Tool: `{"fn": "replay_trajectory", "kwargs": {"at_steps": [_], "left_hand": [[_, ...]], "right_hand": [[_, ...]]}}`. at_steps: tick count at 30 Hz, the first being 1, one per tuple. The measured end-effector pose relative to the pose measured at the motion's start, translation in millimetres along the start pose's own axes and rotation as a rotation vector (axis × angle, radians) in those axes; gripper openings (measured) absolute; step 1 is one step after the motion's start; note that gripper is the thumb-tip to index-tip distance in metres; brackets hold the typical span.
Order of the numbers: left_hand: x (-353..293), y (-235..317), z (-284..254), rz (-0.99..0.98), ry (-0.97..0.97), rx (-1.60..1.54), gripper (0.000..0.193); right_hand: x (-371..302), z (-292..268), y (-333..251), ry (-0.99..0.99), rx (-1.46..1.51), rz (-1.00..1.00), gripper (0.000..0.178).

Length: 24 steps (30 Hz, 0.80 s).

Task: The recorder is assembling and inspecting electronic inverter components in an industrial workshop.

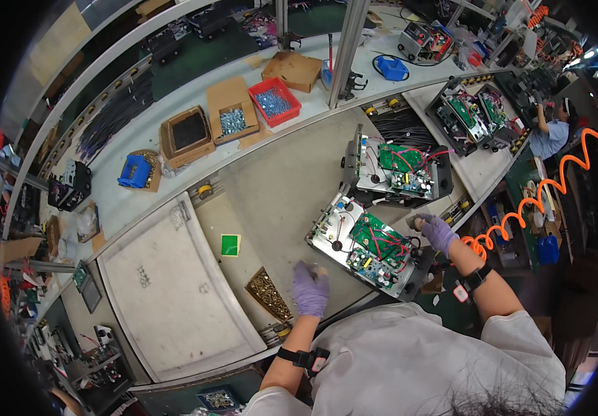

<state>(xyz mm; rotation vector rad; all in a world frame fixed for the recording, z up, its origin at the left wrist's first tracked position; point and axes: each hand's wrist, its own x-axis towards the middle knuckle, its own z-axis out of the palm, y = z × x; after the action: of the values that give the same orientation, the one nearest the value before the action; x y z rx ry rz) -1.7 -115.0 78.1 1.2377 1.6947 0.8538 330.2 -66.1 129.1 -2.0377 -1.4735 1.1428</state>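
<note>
Both my hands wear purple gloves. My left hand (310, 290) is over the bench, left of the nearer open chassis (331, 244), its thumb apart from the fingers and nothing visible in it. Just left of it stands a cardboard tray of brass-coloured screws (268, 294). My right hand (439, 234) is at the right of that chassis, fingers curled together; what they hold, if anything, is too small to make out. The chassis carries a green circuit board (375, 236) with red wires. A second open chassis (399, 166) stands just behind it.
An orange coiled hose (521, 211) runs down on the right, near my right wrist. Across the bench are a red bin of screws (273, 101), cardboard boxes (233, 111) and a blue bin (134, 171). A metal post (347, 55) rises behind. Another person (552, 132) works at far right.
</note>
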Motion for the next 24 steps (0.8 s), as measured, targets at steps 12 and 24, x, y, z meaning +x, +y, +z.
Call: {"fn": "replay_trajectory", "kwargs": {"at_steps": [12, 24], "left_hand": [[44, -52, 47, -0.429, -0.426, -0.713, 0.075], [16, -63, 8, -0.524, -0.432, -0.854, 0.044]], "right_hand": [[67, 43, -42, -0.538, -0.460, -0.098, 0.049], [33, 63, -116, -0.652, -0.461, -0.025, 0.074]]}}
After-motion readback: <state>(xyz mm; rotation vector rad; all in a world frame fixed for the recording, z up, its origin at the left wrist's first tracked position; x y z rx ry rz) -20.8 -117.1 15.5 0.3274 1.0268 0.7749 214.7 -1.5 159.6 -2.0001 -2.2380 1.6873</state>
